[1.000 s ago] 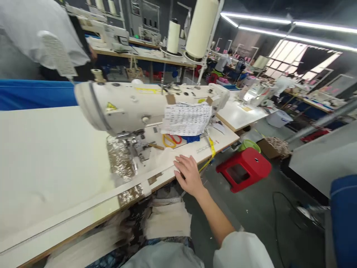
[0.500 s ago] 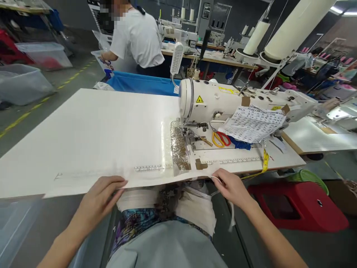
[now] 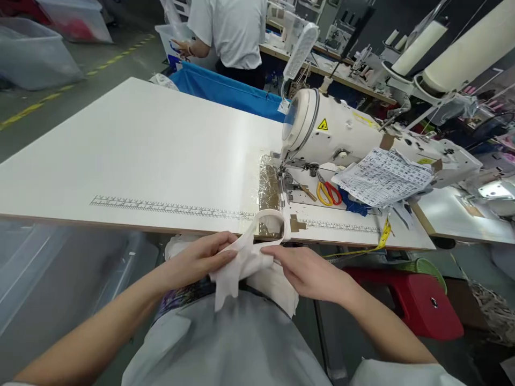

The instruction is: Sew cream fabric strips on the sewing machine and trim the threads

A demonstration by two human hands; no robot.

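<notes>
A white fabric strip [image 3: 245, 258] is gathered between my hands at the table's front edge. Its upper part curves into a loop that rests over the edge, while a loose end hangs toward my lap. My left hand [image 3: 211, 253] pinches the strip from the left side. From the right, my right hand [image 3: 311, 271] grips it with the fingers closed, and part of the cloth is hidden behind them. Just beyond the loop stands a white sewing machine [image 3: 350, 128], its needle area above a shiny taped plate [image 3: 269, 185].
A ruler scale [image 3: 173, 208] runs along the white table [image 3: 161, 145]. Scissors [image 3: 328, 193], handwritten papers [image 3: 384, 177] and a yellow tape measure [image 3: 385, 234] lie by the machine. A red stool [image 3: 422, 305] is at right. Another person [image 3: 231, 32] stands behind a blue cloth bin [image 3: 229, 88].
My hands have come together from wide apart. The strip, stretched along the table edge before, is now bunched and looped between them. The view has shifted, and the other person's arm has moved.
</notes>
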